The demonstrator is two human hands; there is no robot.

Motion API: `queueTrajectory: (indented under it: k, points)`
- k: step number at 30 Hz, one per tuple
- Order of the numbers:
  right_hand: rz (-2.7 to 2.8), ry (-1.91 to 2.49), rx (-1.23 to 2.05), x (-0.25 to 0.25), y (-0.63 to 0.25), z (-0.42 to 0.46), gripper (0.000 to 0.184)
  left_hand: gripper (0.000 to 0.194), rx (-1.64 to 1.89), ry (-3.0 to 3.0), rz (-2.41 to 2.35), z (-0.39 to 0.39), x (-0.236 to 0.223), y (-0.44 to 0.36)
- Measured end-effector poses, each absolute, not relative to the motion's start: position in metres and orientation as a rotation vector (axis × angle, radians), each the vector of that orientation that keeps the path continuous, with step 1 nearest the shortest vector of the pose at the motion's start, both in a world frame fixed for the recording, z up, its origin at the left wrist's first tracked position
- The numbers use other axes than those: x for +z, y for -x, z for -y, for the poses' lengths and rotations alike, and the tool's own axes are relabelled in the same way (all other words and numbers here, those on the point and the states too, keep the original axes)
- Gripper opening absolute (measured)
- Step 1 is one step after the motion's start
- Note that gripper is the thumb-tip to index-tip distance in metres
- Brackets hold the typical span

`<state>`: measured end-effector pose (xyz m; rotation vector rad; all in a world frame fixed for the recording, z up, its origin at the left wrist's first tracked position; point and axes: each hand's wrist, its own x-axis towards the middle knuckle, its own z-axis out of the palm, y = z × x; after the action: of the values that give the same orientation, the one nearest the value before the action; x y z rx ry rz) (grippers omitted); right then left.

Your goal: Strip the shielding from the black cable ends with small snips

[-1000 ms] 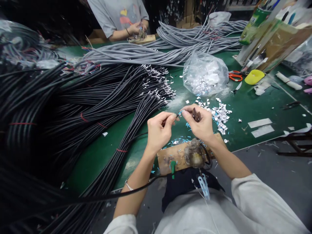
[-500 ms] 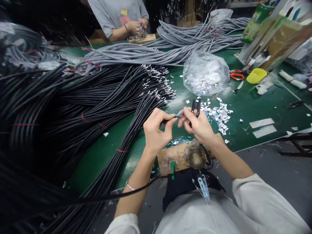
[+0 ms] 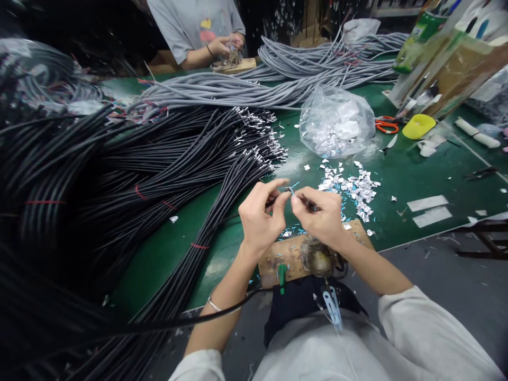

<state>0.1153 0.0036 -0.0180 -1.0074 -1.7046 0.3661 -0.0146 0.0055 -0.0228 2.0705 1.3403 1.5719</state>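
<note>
My left hand [image 3: 260, 219] is closed, thumb and index finger pinching the stripped end of a black cable [image 3: 231, 216]. Thin blue and pale wires [image 3: 294, 186] fan out from that end, between my two hands. At their tips, my right hand [image 3: 323, 214] is closed, its thumb and index finger at a blue wire. Tucked within the same hand lies a dark two-pronged tool [image 3: 310, 203], like small scissors, mostly hidden by the fingers. Below my hands is a wooden board [image 3: 272, 254] with a grimy clear lump and a green clip on it.
Bundled black cables [image 3: 159, 169] cover the left side, with grey cables [image 3: 222, 92] behind. Foil scraps [image 3: 363, 193] and blue bits lie right of my hands. Beyond are a clear bag [image 3: 337, 121], orange-handled scissors [image 3: 387, 125] and a yellow dish [image 3: 418, 126]. Another person [image 3: 198, 32] works opposite.
The dark tool's prongs, which pointed up and away, have swung down into my right hand. My left index finger has lifted, and the wires at the cable end are spread apart.
</note>
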Motion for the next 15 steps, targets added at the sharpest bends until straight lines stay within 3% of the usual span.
queueTrajectory:
  k: [5,9,15]
  points:
    - [1.694,1.011,0.508,-0.018,-0.124,-0.008,0.013,0.014,1.629,-2.001,-1.286,-0.006,-0.018,0.018]
    - [1.622,1.007,0.636,-0.014,-0.13,-0.011,0.028,0.012,1.709,-1.982,-1.255,-0.004,-0.012,0.021]
    - [1.741,0.943,0.589,-0.007,-0.13,-0.007,0.018,0.014,1.728,-2.037,-1.262,-0.001,-0.009,0.022]
